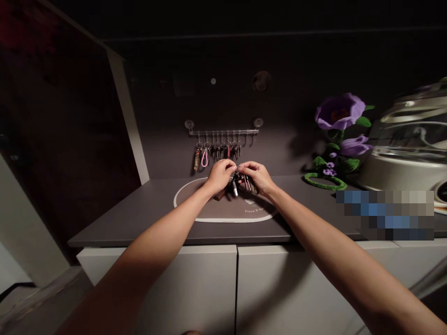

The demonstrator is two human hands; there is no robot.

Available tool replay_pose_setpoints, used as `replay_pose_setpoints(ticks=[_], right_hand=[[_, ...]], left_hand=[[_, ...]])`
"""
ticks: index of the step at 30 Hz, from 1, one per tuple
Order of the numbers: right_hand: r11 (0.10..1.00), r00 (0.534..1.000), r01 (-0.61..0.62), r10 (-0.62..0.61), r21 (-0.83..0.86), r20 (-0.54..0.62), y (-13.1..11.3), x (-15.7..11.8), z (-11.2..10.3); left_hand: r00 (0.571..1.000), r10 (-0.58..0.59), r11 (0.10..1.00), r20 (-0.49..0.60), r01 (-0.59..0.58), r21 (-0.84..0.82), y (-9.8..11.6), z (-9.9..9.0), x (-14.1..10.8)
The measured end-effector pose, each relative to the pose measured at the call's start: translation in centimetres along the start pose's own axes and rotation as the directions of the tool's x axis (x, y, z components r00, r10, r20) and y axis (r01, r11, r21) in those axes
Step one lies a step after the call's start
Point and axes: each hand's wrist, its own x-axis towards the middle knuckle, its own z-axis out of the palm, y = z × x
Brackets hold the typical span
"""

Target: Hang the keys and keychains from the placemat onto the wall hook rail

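Note:
A bunch of keys (235, 187) hangs between my two hands, above an oval brown mat (209, 213) with a white rim. My left hand (221, 175) pinches the top of the bunch with thumb and forefinger. From the other side my right hand (257, 177) closes its fingers on the same bunch, the fingertips of both hands nearly meeting. The ring itself is too small to make out. Behind my hands, a clear hook rail (223, 132) on the wall carries several hanging keys, a pink loop strap (204, 158) and a tan tag (196, 160) among them.
Dark grey countertop (139, 216) spreads under the mat, over white cabinet doors (195, 284). At the right stand purple felt flowers (340, 111) with a green ring base (324, 186) and a white appliance with a clear top (394, 165). Its neighbour on the counter is pixelated.

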Motion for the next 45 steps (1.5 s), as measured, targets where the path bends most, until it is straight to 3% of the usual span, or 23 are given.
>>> replay_pose_setpoints(ticks=[5, 11, 15, 20, 28, 33, 40, 45], right_hand=[[0.993, 0.989, -0.111, 0.106, 0.042, 0.105, -1.0, 0.0, -0.6], [0.982, 0.974, -0.173, 0.159, 0.079, 0.159, -1.5, 0.0, -1.0], [0.982, 0.977, -0.154, 0.135, 0.109, 0.166, -1.2, 0.0, -0.8], [0.999, 0.997, -0.045, 0.044, 0.017, 0.057, -0.9, 0.0, -0.4], [0.987, 0.992, 0.124, -0.122, -0.103, 0.031, 0.2, 0.7, -0.8], [0.978, 0.986, 0.168, -0.164, -0.127, 0.039, 0.1, 0.7, -0.8], [0.990, 0.996, 0.083, -0.081, -0.112, 0.023, -0.2, 0.4, -0.8], [0.989, 0.990, 0.098, -0.108, -0.107, -0.087, -0.3, 1.6, -1.6]], left_hand=[[0.999, -0.024, 0.996, 0.041, 0.027, -0.079, 0.0, -0.3, 0.2], [0.991, -0.127, 0.938, 0.052, 0.137, -0.320, 0.1, -0.6, 0.3], [0.969, -0.239, 0.864, 0.054, 0.238, -0.444, 0.0, -0.5, 0.4], [0.946, -0.321, 0.777, 0.042, 0.289, -0.559, -0.5, 0.0, 0.4], [0.938, -0.346, 0.770, -0.013, 0.276, -0.576, -0.4, 0.9, 0.1], [0.945, -0.326, 0.777, -0.024, 0.254, -0.576, -0.4, 1.1, -0.1], [0.969, -0.241, 0.862, -0.047, 0.192, -0.470, -0.5, 0.8, 0.0], [0.970, -0.224, 0.923, -0.096, 0.179, -0.340, -1.5, 0.8, 0.2]])
